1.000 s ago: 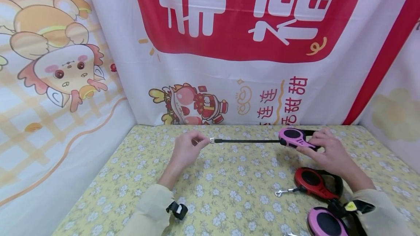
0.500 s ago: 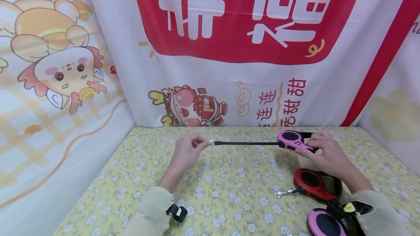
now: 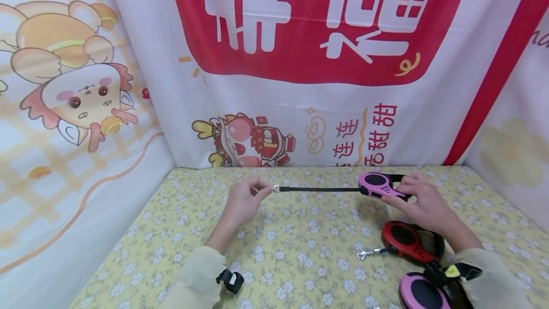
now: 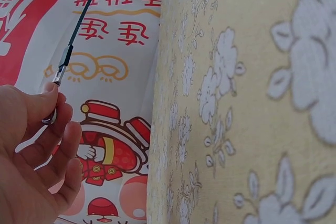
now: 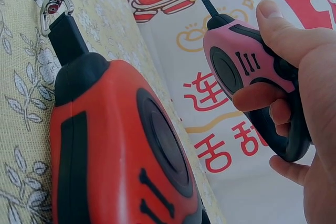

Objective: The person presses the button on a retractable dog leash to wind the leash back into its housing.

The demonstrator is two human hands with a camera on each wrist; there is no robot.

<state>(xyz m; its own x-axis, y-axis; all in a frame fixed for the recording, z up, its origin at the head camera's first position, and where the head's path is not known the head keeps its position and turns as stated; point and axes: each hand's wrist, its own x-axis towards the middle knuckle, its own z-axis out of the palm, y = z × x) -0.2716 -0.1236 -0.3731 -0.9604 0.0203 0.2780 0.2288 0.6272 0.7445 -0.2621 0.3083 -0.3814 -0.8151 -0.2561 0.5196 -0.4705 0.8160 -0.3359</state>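
A pink and black retractable dog leash (image 3: pixel 374 184) is held by its handle in my right hand (image 3: pixel 424 201). In the right wrist view, fingers curl through the handle of this pink leash (image 5: pixel 231 51), with the thumb along its top. Its black strap (image 3: pixel 321 189) runs straight and taut to the left. At the strap's end, my left hand (image 3: pixel 244 201) pinches the metal clip (image 3: pixel 276 188). The left wrist view shows thumb and forefinger on the clip (image 4: pixel 58 77), the other fingers loosely bent. Both hands are raised above the table.
Below my right hand lies a red retractable leash (image 3: pixel 403 237), its metal clip (image 3: pixel 363 255) pointing left. Nearer me is another pink leash (image 3: pixel 422 292), partly hidden by the right wrist's camera strap. A flowered cloth covers the table (image 3: pixel 300 242); a printed curtain (image 3: pixel 274 94) hangs behind.
Both hands keep their hold on the leash and clip, and the strap stays stretched. The whole head view has shifted slightly; little else differs.
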